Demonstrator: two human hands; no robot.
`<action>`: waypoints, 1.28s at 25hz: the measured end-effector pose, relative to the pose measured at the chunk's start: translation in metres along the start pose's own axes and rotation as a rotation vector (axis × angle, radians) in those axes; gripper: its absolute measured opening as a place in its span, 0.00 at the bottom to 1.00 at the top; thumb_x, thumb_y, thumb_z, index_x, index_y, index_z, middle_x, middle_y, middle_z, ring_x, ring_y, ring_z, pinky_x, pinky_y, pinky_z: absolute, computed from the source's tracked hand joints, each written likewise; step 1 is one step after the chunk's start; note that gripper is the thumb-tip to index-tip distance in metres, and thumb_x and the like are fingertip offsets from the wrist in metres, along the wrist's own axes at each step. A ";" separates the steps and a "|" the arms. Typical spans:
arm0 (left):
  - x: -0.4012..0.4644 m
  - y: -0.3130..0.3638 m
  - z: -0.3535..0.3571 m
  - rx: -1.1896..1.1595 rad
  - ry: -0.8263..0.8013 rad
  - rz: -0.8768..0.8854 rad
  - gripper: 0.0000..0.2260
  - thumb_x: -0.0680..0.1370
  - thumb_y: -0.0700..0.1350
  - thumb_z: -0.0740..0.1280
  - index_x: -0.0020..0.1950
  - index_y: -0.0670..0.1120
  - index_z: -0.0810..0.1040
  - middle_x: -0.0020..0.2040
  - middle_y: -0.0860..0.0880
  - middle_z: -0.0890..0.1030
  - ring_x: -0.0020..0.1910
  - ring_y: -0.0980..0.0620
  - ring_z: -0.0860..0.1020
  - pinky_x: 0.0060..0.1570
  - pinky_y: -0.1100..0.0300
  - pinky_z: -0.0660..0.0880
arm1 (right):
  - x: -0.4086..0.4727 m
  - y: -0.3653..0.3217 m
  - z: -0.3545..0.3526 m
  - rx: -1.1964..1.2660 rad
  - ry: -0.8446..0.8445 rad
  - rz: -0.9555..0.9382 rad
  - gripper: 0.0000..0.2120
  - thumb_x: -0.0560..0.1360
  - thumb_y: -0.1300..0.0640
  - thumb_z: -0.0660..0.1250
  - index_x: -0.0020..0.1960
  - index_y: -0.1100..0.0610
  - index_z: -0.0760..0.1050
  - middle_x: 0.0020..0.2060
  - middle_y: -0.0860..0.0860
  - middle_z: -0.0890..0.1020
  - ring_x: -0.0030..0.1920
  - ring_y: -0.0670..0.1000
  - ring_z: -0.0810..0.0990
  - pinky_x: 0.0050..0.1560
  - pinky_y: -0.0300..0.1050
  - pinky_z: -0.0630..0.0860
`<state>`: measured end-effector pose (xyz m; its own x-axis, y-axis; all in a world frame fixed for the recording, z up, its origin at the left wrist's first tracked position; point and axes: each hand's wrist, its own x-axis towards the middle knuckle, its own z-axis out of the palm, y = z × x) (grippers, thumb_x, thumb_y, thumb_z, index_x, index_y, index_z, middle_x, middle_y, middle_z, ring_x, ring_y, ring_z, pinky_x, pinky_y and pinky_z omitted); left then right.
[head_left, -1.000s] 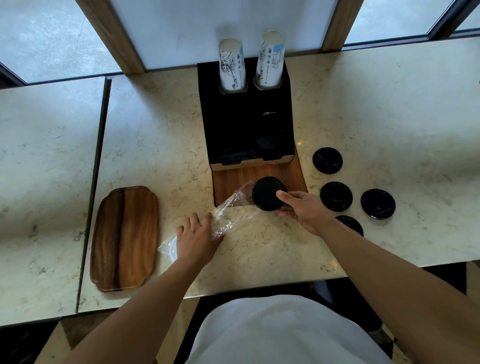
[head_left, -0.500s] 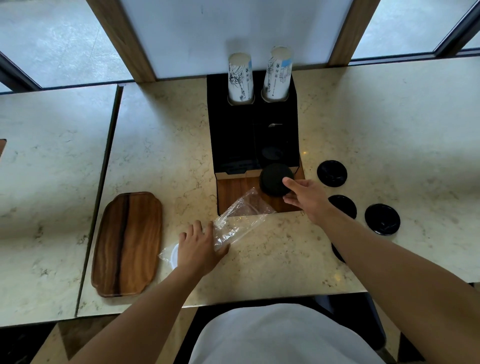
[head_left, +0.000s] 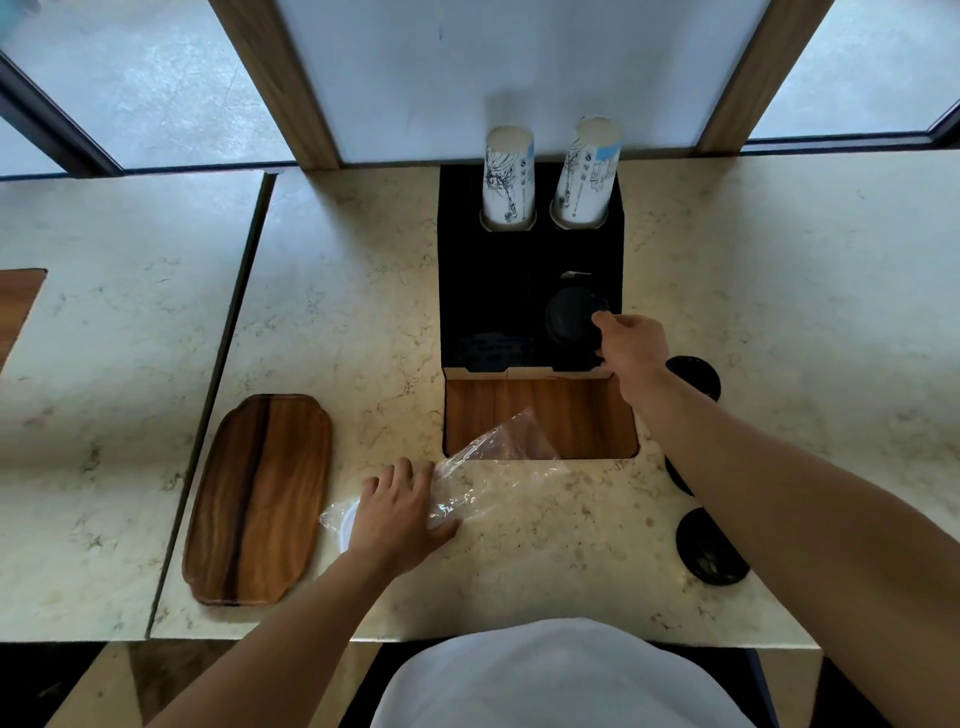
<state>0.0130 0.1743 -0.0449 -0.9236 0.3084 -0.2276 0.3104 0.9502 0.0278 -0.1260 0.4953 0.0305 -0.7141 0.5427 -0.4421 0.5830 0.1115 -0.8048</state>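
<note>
One black cup lid (head_left: 574, 317) was in my right hand (head_left: 631, 345), thumb and curled fingers pinching its near edge. I held it over the right front pocket of the black cup organizer (head_left: 493, 270), not yet let go. Off the organizer's right side, more lids waited on the marble counter (head_left: 363, 312). The corner lid (head_left: 698, 376) sat just beside the organizer, the near lid (head_left: 709, 548) lay closer to me, and the half-hidden lid (head_left: 675, 475) lay between them behind my forearm.

My left hand (head_left: 400, 512) lay flat, fingers relaxed, pressing the clear plastic sleeve (head_left: 493, 467) down in front of the organizer. Something white showed at the sleeve's closed end, perhaps another lid, though I couldn't be sure.

I judged the restocking only partly done, with three lids still to go. The pocket was too dark to count what it already held.
</note>
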 end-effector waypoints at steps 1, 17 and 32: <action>0.001 -0.001 0.001 0.001 0.001 0.002 0.36 0.70 0.73 0.59 0.67 0.49 0.74 0.55 0.46 0.77 0.52 0.43 0.76 0.52 0.47 0.73 | 0.002 -0.002 0.001 -0.038 0.011 -0.014 0.17 0.77 0.43 0.67 0.56 0.54 0.83 0.47 0.53 0.86 0.48 0.56 0.86 0.54 0.57 0.83; 0.011 -0.003 0.005 0.012 0.018 0.006 0.34 0.70 0.71 0.63 0.64 0.46 0.76 0.54 0.44 0.77 0.51 0.41 0.76 0.53 0.44 0.73 | 0.019 -0.018 0.025 -0.294 -0.073 0.014 0.16 0.83 0.56 0.64 0.67 0.64 0.74 0.37 0.57 0.87 0.35 0.51 0.87 0.44 0.48 0.84; 0.021 -0.008 0.003 0.017 -0.001 0.007 0.34 0.69 0.70 0.65 0.65 0.46 0.76 0.54 0.44 0.77 0.51 0.41 0.75 0.52 0.44 0.72 | 0.030 -0.021 0.032 -0.326 -0.143 0.090 0.13 0.85 0.60 0.58 0.65 0.66 0.74 0.57 0.60 0.85 0.17 0.45 0.77 0.21 0.35 0.74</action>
<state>-0.0080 0.1730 -0.0528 -0.9212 0.3151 -0.2283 0.3208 0.9471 0.0128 -0.1720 0.4832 0.0211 -0.6882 0.4431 -0.5745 0.7221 0.3406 -0.6022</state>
